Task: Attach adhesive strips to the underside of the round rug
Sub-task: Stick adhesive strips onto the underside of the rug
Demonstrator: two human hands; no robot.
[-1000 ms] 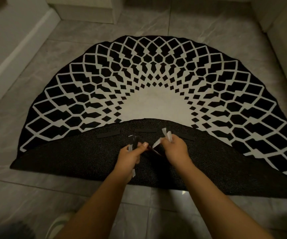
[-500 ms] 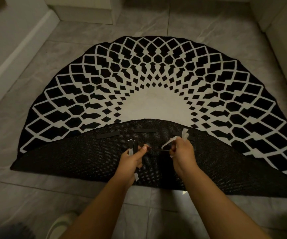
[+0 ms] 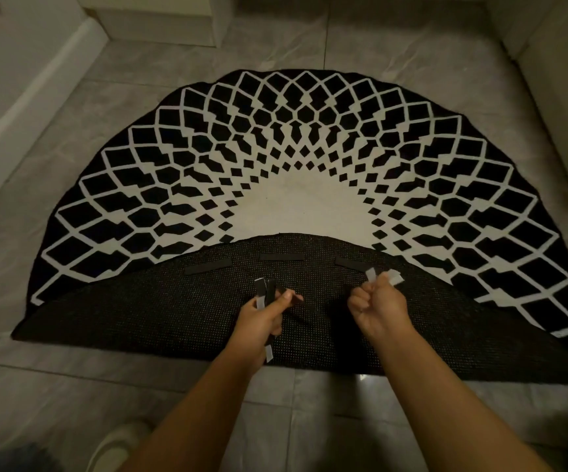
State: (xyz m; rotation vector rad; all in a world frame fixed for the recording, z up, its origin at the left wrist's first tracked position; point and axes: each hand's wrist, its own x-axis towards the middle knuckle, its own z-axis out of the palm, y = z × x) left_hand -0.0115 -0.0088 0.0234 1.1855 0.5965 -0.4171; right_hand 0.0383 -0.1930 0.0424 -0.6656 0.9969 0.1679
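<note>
Both forearms reach forward from the bottom edge, hands apart. Left hand point(image 3: 265, 313) curled, thumb on top, pinching dark strips. Right hand point(image 3: 379, 306) in a tight fist, knuckles left, clutching pale scraps.

A home room: grey tiled floor point(image 3: 71, 386), white baseboard point(image 3: 34, 86) along the wall, patterned rug point(image 3: 310, 148) spread out.

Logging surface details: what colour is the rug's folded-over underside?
Black, with a fine dotted mesh texture, on the folded-over underside; seen in the head view.
</note>
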